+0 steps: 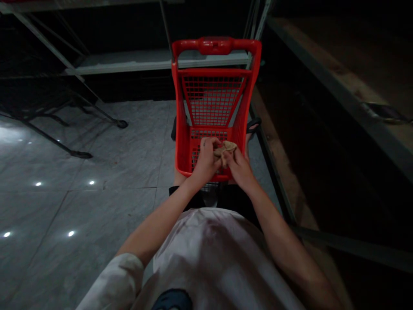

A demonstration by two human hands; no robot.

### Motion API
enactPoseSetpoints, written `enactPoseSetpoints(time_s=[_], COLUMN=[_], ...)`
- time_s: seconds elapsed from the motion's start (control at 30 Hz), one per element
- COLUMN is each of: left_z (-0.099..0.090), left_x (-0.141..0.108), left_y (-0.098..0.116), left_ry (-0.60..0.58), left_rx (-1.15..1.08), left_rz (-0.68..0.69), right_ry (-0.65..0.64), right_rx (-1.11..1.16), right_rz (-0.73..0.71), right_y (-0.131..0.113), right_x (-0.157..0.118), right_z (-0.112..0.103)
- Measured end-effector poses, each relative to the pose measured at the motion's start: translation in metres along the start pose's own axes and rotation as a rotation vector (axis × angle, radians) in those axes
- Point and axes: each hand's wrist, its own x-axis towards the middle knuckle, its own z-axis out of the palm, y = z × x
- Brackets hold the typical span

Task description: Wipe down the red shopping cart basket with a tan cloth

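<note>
A small crumpled tan cloth [229, 146] is bunched between my two hands. My left hand [208, 158] has its fingers curled around the cloth's left side. On the other side, my right hand [238, 165] pinches it with closed fingers. Both hands are above the near end of a red plastic shopping basket [182, 146], which has grid walls and a raised handle at its far end. The basket stands between my legs. My fingers cover part of the cloth.
A metal rack with a pale shelf [129, 62] stands ahead. Wheeled black metal legs [80, 153] rest on the grey tiled floor [129, 211] at left. A long wooden ledge [338, 73] runs along the right, with a dark object [383, 113] on it.
</note>
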Motion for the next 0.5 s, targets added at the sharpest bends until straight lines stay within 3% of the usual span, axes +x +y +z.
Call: enactPoseSetpoints(time_s=[0.1, 0.2, 0.27, 0.4, 0.5], left_z=[0.006, 0.002, -0.002, -0.006, -0.005], left_x=[-0.007, -0.01, -0.009, -0.005, -0.005], left_y=[0.003, 0.007, 0.01, 0.021, 0.033], left_ry=[-0.158, -0.268, -0.379, -0.8, -0.926], left_rx=[0.023, 0.092, 0.132, 0.302, 0.441], left_rz=[0.045, 0.035, -0.01, -0.062, -0.004], right_ry=[0.087, 0.306, 0.379, 0.2, 0.124], right_rx=[-0.05, -0.116, -0.203, -0.365, -0.358], right_rz=[0.04, 0.06, 0.056, 0.021, 0.04], right_y=[-0.008, -0.011, -0.013, -0.013, 0.009], right_x=[-0.005, -0.01, -0.014, -0.005, 0.027], right_z=[-0.007, -0.023, -0.032, -0.032, -0.025])
